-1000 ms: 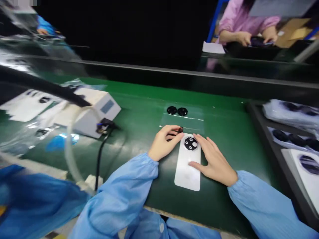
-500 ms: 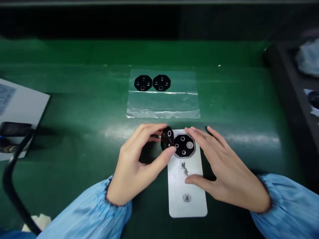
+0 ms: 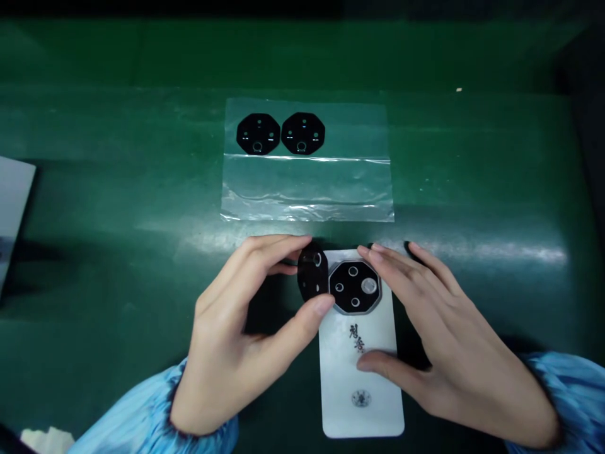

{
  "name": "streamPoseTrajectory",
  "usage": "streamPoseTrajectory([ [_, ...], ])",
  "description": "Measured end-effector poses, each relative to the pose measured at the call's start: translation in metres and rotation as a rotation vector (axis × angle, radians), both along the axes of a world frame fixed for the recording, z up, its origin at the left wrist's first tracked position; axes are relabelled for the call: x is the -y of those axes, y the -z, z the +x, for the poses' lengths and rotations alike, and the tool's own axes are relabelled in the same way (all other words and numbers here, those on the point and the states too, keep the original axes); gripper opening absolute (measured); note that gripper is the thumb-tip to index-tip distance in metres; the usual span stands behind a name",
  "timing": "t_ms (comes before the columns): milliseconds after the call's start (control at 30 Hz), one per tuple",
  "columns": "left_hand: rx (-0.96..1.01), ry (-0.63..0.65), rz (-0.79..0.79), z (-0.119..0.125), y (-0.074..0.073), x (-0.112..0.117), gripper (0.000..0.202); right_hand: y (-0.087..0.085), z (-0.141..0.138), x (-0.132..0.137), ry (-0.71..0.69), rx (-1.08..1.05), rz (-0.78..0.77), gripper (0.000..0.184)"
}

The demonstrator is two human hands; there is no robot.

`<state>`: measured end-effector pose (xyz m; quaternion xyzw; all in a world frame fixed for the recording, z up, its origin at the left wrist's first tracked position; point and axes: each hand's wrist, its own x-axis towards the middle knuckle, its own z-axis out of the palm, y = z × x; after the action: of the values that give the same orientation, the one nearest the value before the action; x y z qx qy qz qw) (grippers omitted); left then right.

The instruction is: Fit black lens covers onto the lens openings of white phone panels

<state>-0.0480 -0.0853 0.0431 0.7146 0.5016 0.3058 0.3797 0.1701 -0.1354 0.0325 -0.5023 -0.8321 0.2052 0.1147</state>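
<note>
A white phone back panel [image 3: 347,397] lies on the green mat, with dark lettering, a round emblem and a black octagonal camera module [image 3: 352,287] near its top. My left hand [image 3: 250,321] pinches a black octagonal camera lens cover [image 3: 312,274] by its edges between thumb and fingertips. The cover is tilted on edge just left of the module; whether they touch I cannot tell. My right hand [image 3: 439,340] spreads over the panel's right side, its fingertips by the module's upper right and its thumb over the white surface below.
Beyond the panel lies a clear plastic sheet [image 3: 307,183], bearing two more black octagonal covers [image 3: 258,133] on its upper left part. A white board [image 3: 14,202] juts in at the left edge. A crumpled pale piece [image 3: 47,440] sits at the bottom left.
The camera view has moved closer and lower over the mat, so everything appears larger. Both hands keep nearly the same pose, and the left still pinches the cover beside the module.
</note>
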Motion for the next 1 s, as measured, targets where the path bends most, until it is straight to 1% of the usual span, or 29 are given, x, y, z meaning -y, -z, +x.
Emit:
streamPoseTrajectory([
  [133,-0.017,-0.040,0.030,0.0015,0.0012,-0.0013,0.041,-0.0001,0.0002,0.0004,0.003,0.003,0.002,0.085],
  [233,-0.032,-0.102,0.049,0.0020,0.0014,-0.0021,0.039,0.0006,0.0005,0.0006,0.006,0.001,0.001,0.085],
  [433,-0.034,-0.234,0.042,0.0020,-0.0005,-0.0038,0.037,0.0006,0.0005,0.0002,0.013,0.000,0.004,0.082],
  [600,-0.006,-0.290,-0.010,0.0034,0.0004,-0.0044,0.039,-0.0010,0.0005,0.0001,0.012,0.013,0.019,0.082],
  [700,0.007,-0.284,-0.003,0.0034,0.0020,-0.0044,0.040,-0.0011,0.0010,-0.0003,0.009,0.016,0.020,0.083],
  [800,0.041,-0.245,0.012,0.0024,0.0027,-0.0035,0.042,-0.0010,0.0010,-0.0007,0.009,0.010,0.024,0.082],
  [933,0.064,-0.146,0.021,0.0014,0.0013,-0.0002,0.049,-0.0011,0.0004,-0.0005,0.010,0.009,0.018,0.082],
  [1000,0.045,-0.084,0.059,0.0019,0.0005,0.0018,0.055,-0.0008,0.0002,-0.0003,0.008,0.002,0.017,0.082],
])
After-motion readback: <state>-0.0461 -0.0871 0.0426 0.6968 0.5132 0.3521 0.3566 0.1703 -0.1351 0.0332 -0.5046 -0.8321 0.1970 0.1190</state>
